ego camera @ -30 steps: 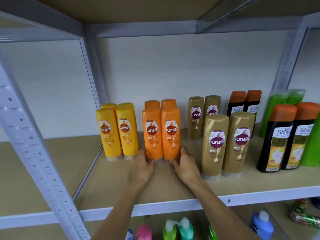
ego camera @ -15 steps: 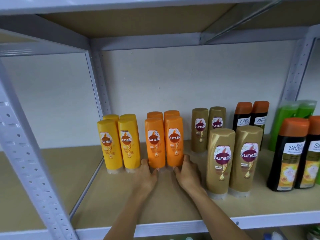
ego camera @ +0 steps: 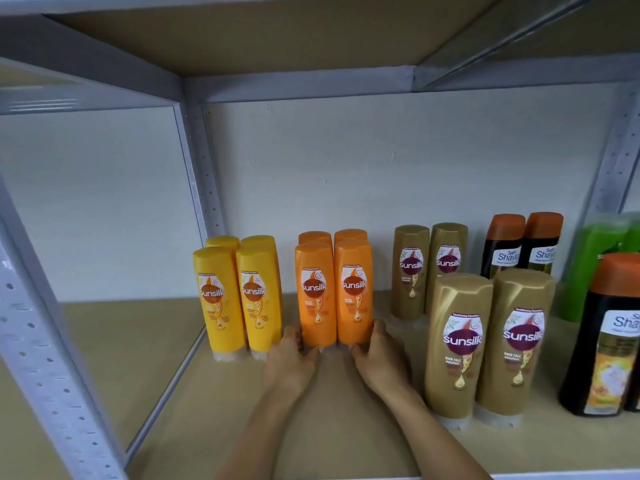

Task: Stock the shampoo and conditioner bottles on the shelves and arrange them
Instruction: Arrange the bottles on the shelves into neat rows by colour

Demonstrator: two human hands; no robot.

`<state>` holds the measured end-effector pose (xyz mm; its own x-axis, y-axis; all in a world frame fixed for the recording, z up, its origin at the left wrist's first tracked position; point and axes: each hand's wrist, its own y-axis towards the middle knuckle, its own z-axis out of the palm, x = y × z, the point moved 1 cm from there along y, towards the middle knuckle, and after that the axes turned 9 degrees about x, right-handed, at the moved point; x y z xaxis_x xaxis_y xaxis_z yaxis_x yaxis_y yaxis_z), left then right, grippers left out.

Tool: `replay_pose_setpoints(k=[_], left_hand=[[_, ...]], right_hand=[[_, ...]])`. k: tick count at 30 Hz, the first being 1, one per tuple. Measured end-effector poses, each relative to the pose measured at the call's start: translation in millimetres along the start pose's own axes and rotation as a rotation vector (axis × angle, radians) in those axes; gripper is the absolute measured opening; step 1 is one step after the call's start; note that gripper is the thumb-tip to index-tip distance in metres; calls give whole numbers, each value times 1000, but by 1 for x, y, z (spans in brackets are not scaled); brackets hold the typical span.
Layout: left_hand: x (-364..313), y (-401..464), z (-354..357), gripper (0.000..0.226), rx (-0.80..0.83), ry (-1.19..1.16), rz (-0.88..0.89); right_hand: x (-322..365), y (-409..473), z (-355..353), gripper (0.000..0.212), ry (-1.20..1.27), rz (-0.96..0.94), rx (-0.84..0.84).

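Observation:
Two orange Sunsilk bottles [ego camera: 334, 292] stand side by side at the front of their group, with two more orange ones behind them. My left hand [ego camera: 291, 362] presses against the base of the left orange bottle from its left side. My right hand [ego camera: 381, 358] presses the base of the right orange bottle from its right side. Both hands lie low on the wooden shelf board [ego camera: 332, 427], fingers reaching forward along the bottles. The bottles' clear caps are partly hidden behind my hands.
Yellow Sunsilk bottles [ego camera: 239, 299] stand just left of the orange ones. Gold Sunsilk bottles [ego camera: 488, 344] stand to the right, then black Shayla bottles [ego camera: 602, 337] and green bottles [ego camera: 595, 268]. Grey metal uprights [ego camera: 41, 341] frame the bay.
My hands stay at the base of the orange pair, which has slid slightly deeper onto the shelf. The view has tilted upward, and the lower shelf has dropped out of sight.

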<state>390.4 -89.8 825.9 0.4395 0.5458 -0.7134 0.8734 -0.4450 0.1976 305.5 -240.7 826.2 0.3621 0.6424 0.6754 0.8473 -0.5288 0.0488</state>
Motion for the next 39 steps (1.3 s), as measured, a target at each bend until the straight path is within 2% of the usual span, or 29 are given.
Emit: replay_pose_setpoints(k=[12,24,29,35,39], left_hand=[[0,3,3,32,-36,68,-31],[-2,-1,2,27,-26,55,-28],[-7,-14,-4,35,38,48,-5],[-2,-42,-14,51,131,67,77],[1,-60,-19,48,186,125,84]], right_hand=[[-7,5,11,45,-4,-16,-88],[-1,1,6,45,-19,32,-71],[4,-9,-2,39,-1,39,-66],[1,-41,-6,46,-100,-27,-50],[1,-64,-7,27,-184,-83,7]])
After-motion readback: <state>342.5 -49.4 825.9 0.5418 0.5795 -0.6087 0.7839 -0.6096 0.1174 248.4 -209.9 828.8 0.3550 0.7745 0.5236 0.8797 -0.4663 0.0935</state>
